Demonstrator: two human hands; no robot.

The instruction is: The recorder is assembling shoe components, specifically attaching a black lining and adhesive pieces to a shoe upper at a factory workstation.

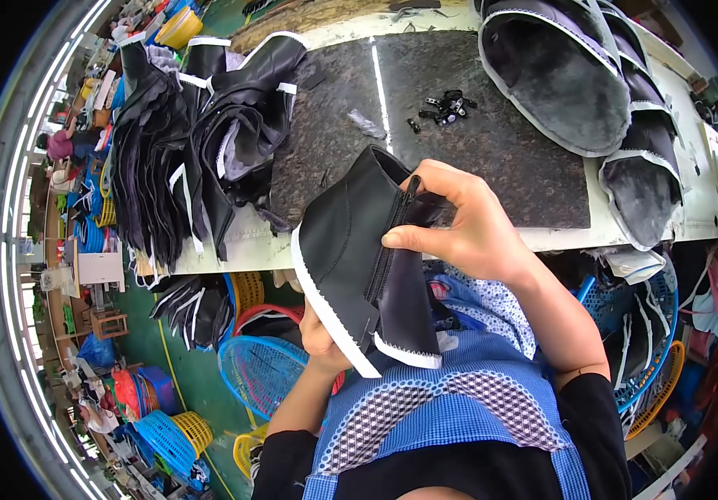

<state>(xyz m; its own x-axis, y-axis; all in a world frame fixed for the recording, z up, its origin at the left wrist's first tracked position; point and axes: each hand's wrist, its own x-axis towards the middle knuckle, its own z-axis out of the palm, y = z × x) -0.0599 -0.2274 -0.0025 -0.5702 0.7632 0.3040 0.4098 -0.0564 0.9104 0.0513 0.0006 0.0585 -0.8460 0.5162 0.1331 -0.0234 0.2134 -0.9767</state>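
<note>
A black boot upper (338, 221) with a white zigzag-edged border is held up in front of me, above the near edge of the table. Down its side runs a black zipper (386, 258). My right hand (480, 221) pinches the upper at the zipper's upper part, thumb on the near face and fingers curled over the top edge. Lower on the left, my left hand (319, 337) grips the upper from behind; its fingers are mostly hidden by the leather. Beyond the upper, a small heap of black metal-and-plastic pieces (451, 107), perhaps zipper sliders, lies on a dark mottled board (501, 183).
Stacked black uppers (151, 158) hang over the table's left side. Grey fur-lined boot pieces (555, 83) lie at the right. A crumpled clear plastic scrap (366, 124) rests on the board. Below are a blue basket (261, 375) and, at right, another blue basket (669, 304).
</note>
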